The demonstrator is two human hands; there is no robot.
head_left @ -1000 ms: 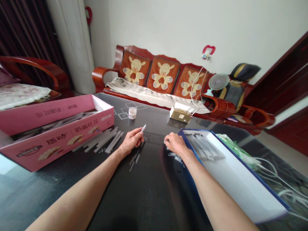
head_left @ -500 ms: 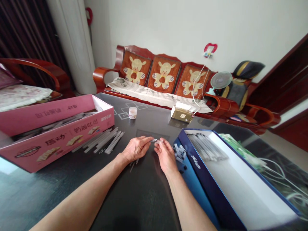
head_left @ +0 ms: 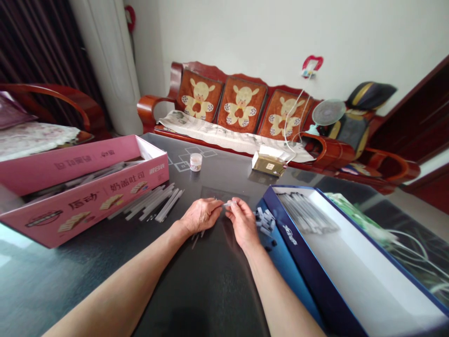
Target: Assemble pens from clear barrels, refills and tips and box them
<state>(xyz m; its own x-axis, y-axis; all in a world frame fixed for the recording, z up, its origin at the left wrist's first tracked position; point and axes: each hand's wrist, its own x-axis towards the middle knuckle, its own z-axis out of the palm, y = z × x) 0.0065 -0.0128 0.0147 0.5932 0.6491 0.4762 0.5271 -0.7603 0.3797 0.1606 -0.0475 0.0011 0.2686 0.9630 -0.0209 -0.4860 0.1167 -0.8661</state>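
The right hand [head_left: 242, 222] has its grip clamped on a small white piece [head_left: 227, 204], the left hand's [head_left: 201, 216] grip together against it.

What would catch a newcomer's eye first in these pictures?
The bright pink printed carton on the left of the dark table and the navy-edged white box on the right stand out first. Between them, the left hand and right hand meet at a small pale piece. Beyond the table, a red wooden sofa with orange animal-print cushions lines the wall.
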